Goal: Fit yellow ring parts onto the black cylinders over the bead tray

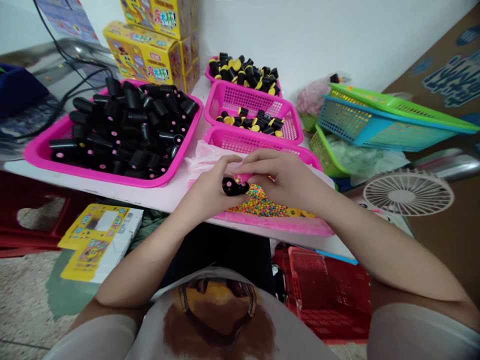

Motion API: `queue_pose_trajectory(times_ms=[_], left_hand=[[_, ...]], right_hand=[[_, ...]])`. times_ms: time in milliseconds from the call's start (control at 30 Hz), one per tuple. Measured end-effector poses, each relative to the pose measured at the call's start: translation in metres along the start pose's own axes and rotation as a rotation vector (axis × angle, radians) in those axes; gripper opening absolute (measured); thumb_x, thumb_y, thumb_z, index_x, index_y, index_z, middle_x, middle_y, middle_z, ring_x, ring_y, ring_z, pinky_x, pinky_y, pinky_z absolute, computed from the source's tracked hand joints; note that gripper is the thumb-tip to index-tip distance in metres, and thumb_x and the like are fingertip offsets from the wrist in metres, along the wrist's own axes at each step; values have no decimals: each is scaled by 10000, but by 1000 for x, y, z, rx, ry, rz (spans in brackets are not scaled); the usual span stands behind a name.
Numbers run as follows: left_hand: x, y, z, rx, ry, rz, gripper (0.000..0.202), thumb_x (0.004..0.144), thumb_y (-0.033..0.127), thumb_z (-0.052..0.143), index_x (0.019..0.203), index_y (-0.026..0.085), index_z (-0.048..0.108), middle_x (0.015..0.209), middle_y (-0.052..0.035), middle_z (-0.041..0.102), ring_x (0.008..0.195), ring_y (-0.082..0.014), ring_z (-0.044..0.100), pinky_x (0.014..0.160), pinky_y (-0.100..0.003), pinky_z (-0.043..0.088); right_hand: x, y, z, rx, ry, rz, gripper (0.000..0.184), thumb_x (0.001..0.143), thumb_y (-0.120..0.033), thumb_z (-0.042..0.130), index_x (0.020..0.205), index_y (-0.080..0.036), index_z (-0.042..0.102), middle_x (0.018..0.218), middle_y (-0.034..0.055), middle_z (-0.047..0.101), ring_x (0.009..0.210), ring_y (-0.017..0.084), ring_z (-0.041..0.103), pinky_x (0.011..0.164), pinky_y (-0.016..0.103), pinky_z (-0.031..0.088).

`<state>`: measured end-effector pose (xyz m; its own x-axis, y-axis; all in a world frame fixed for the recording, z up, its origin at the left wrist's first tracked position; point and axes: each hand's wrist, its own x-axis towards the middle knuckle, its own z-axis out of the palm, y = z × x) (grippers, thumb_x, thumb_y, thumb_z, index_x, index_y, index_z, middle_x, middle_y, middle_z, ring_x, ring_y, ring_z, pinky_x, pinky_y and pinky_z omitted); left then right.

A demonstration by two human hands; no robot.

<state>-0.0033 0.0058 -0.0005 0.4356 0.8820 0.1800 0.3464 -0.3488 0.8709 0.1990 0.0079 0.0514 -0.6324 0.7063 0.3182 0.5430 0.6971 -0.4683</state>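
My left hand is wrapped round a black plastic cup, its end with pink dots facing me. Close against it, my right hand pinches a small pink scoop-like piece holding a few coloured beads; its exact shape is partly covered by my fingers. Both hands are over a pink basket lined with plastic, in which many tiny multicoloured beads lie. Some yellow pieces sit among the beads at the right.
Black cups fill a large pink basket at left. Behind my hands, pink baskets hold black-and-yellow pieces. Yellow boxes are stacked at the back. Green and blue baskets and a white fan stand right; a red crate is below.
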Motion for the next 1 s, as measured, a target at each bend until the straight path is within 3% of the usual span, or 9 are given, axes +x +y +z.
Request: queue_pose_trajectory(times_ms=[433, 667, 867, 1000], left_hand=[[1, -2, 0, 16, -1, 12, 679, 755, 233, 833, 1351, 237, 508, 1244, -48, 734, 1105, -240, 726, 944, -353, 552], [-1, 0, 0, -6, -12, -17, 708, 756, 227, 843, 1375, 225, 497, 1045, -9, 759, 1004, -226, 746, 899, -336, 553], [1, -1, 2, 7, -2, -2, 702, 755, 213, 837, 1370, 237, 499, 1204, -39, 730, 1093, -238, 720, 912, -337, 553], [1, -1, 3, 3, -4, 2, 700, 752, 211, 837, 1364, 233, 499, 1205, -50, 731, 1093, -246, 722, 918, -352, 557]], right_hand=[[-1, 8, 3, 17, -2, 9, 459, 949, -36, 532, 1215, -321, 775, 1091, 30, 757, 935, 164, 704, 828, 326, 570], [-4, 14, 3, 36, 45, 12, 400, 951, -70, 578, 1205, -302, 783, 1070, 36, 758, 907, 166, 707, 806, 323, 572], [-4, 12, 8, -52, 83, -69, 466, 939, -24, 517, 1205, -309, 774, 1091, 31, 743, 987, 165, 704, 842, 326, 571], [-6, 14, 9, -57, 83, -69, 473, 938, -19, 519, 1208, -317, 770, 1091, 34, 734, 984, 166, 700, 844, 332, 575]])
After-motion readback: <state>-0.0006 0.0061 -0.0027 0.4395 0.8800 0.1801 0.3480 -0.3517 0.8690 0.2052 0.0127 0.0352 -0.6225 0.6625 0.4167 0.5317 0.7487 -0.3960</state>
